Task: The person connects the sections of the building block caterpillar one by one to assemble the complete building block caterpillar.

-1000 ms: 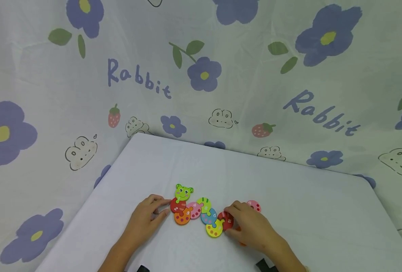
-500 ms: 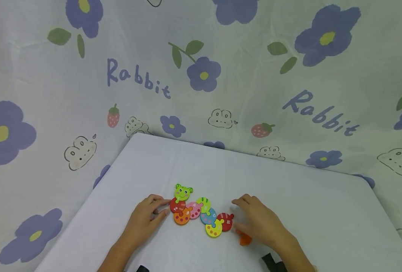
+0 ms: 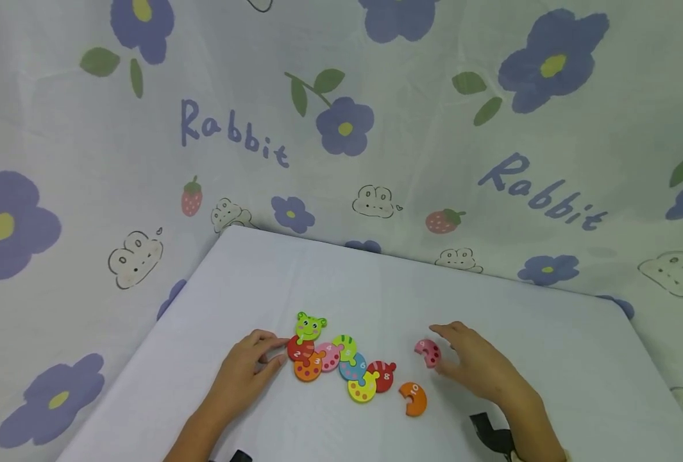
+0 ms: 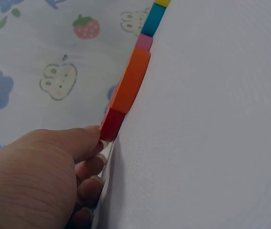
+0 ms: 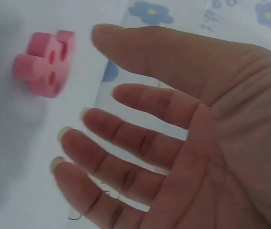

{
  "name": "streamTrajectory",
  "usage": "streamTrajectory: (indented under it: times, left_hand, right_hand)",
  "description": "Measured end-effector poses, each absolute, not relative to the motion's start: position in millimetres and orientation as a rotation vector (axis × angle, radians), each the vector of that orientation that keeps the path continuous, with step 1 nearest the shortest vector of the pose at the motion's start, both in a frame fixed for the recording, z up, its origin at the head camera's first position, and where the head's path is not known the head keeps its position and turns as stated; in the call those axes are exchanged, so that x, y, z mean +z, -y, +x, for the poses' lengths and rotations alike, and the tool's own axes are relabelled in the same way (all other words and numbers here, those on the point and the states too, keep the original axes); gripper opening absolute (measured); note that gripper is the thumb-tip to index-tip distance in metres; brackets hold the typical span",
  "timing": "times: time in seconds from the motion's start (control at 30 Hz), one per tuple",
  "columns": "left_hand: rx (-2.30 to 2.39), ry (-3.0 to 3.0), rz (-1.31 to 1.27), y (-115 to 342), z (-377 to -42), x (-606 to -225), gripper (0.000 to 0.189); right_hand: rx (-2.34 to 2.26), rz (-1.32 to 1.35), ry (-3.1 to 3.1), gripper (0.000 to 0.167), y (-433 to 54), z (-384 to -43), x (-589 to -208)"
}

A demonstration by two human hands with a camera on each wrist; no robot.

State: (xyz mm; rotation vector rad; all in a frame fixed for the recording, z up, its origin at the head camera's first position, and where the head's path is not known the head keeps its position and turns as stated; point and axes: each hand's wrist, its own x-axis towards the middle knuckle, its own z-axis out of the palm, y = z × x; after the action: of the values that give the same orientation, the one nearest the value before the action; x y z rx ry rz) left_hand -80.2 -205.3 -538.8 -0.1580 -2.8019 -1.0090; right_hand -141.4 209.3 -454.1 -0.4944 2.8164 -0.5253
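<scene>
On the white table a wooden caterpillar puzzle is joined in a wavy row, from the green face piece to the red piece numbered 8. My left hand holds the left edge of the red piece numbered 2 between thumb and index finger. In the left wrist view the thumb touches this red piece. My right hand is spread beside the loose pink piece numbered 9, with nothing held. The right wrist view shows the pink piece apart from the fingertips.
A loose orange piece numbered 10 lies right of the red end piece. Behind the white table hangs a cloth printed with flowers and rabbits. A black strap hangs by the right wrist.
My right hand has let go of the red piece numbered 8 and moved right to the pink piece, uncovering the orange piece. The left hand stays in place.
</scene>
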Motion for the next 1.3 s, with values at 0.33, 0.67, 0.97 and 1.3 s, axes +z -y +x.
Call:
streamTrajectory:
  times: [0.33, 0.67, 0.97, 1.3]
  left_hand:
    - [-0.997, 2.827, -0.140, 204.0, -81.7, -541.3, 0.031]
    - [-1.002, 2.791, -0.179, 205.1, -82.5, -542.8, 0.030]
    - [-0.996, 2.785, -0.178, 207.2, -81.8, -543.0, 0.030]
    - [-1.006, 2.801, -0.164, 206.4, -80.9, -541.3, 0.030]
  right_hand:
    - [-0.401, -0.543, -2.874, 0.051, -200.9, -152.2, -482.4]
    - [-0.478, -0.503, -2.851, 0.054, -193.7, -146.6, -476.9]
    - [-0.572, -0.572, -2.802, 0.056, -172.4, -136.8, -476.2]
    - [-0.509, -0.709, -2.774, 0.055, -160.3, -129.4, -479.7]
